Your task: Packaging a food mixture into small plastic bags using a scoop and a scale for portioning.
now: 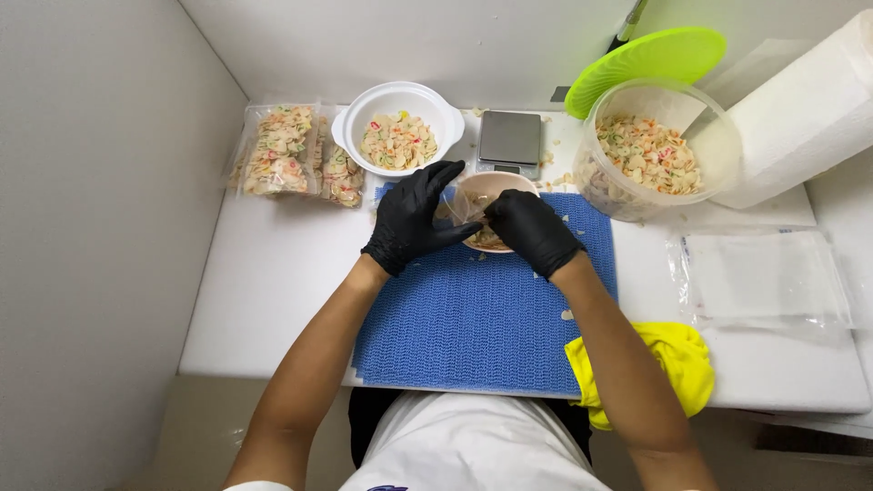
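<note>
Filled clear bags [289, 153] of mixed pale crackers lie at the far left of the white worktop [273, 282]. White round bowl [397, 127], glossy, with two small handles, holds the same mix. Left hand [414, 218], black glove, fingers spread and curled against a thin clear bag [457, 205]. Pink bowl [491, 202], small and round, sits at the far edge of a blue ribbed mat [482, 318]. Right hand [529, 229], black glove, fingers bunched together over the pink bowl, pinching at the bag. Steel scale [510, 141] behind. Clear round tub [657, 159], half full; lime lid [647, 62] leaning behind it. Paper roll [805, 114]. Empty flat bags [768, 280]. Yellow cloth [677, 364], crumpled, at the near edge.
</note>
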